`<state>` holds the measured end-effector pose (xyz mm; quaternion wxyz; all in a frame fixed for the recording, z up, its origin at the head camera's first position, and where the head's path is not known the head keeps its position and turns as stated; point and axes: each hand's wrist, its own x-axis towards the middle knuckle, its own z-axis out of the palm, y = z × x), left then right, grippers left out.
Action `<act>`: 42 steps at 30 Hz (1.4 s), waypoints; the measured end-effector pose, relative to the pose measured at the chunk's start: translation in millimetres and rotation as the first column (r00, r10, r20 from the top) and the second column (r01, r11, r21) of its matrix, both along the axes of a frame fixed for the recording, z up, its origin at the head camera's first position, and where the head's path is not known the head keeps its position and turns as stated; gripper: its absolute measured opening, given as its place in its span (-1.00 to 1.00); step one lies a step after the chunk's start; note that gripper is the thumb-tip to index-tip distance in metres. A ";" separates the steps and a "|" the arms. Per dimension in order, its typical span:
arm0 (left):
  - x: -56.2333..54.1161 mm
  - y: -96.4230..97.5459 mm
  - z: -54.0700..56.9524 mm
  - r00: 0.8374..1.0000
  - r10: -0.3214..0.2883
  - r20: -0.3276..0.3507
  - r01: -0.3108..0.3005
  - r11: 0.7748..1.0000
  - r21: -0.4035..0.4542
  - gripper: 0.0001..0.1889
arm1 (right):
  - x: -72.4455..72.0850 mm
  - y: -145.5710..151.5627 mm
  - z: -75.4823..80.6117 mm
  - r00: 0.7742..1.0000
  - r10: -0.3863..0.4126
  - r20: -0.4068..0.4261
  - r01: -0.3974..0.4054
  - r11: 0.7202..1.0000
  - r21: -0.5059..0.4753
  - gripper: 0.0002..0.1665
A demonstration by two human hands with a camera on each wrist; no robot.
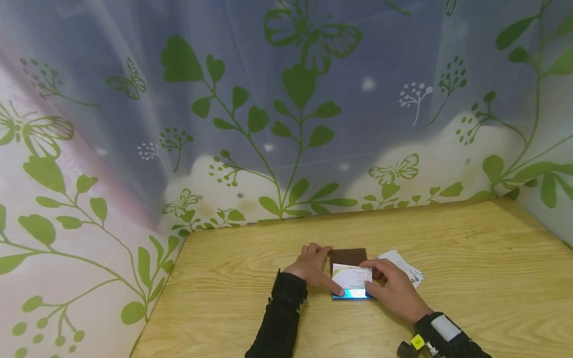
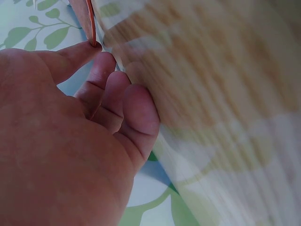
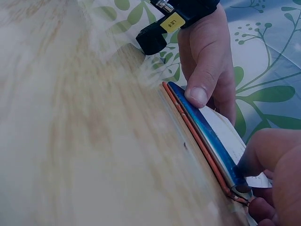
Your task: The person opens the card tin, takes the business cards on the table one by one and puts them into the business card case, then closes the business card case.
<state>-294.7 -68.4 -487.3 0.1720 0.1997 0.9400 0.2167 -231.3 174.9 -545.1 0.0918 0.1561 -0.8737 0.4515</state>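
Note:
A brown card holder (image 1: pixel 347 256) lies opened out on the table, its orange-brown edge (image 3: pixel 207 153) seen from the side in the right wrist view. A printed white card (image 1: pixel 351 276) lies over its near half, above a shiny blue strip (image 1: pixel 355 293) along the near edge. My left hand (image 1: pixel 311 268) spans the holder's left side: the thumb presses on the blue strip, and the index finger touches the far cover's edge. The other left fingers bend against the table. My right hand (image 1: pixel 396 288) pinches the white card at its right edge between thumb and index finger.
Another printed white card (image 1: pixel 403 268) lies on the wooden table (image 1: pixel 241 278), just right of the holder and partly behind my right hand. A curtain (image 1: pixel 286 114) with green leaves and butterflies hangs along the table's back and left sides.

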 end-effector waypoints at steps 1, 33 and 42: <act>0.1 0.1 0.0 1.000 0.001 0.000 -0.001 1.000 -0.004 0.25 | 0.1 0.1 -0.1 1.000 0.001 -0.001 -0.001 1.000 0.002 -0.59; 1.4 1.2 2.2 1.000 0.012 0.010 -0.012 1.000 0.013 0.26 | 3.3 -0.4 2.7 0.999 0.046 0.010 -0.046 0.999 0.019 -0.67; 1.7 1.0 1.1 1.000 0.017 0.010 -0.017 1.000 0.017 0.26 | 3.7 -1.3 3.7 0.999 0.039 -0.001 -0.039 0.999 0.018 -0.68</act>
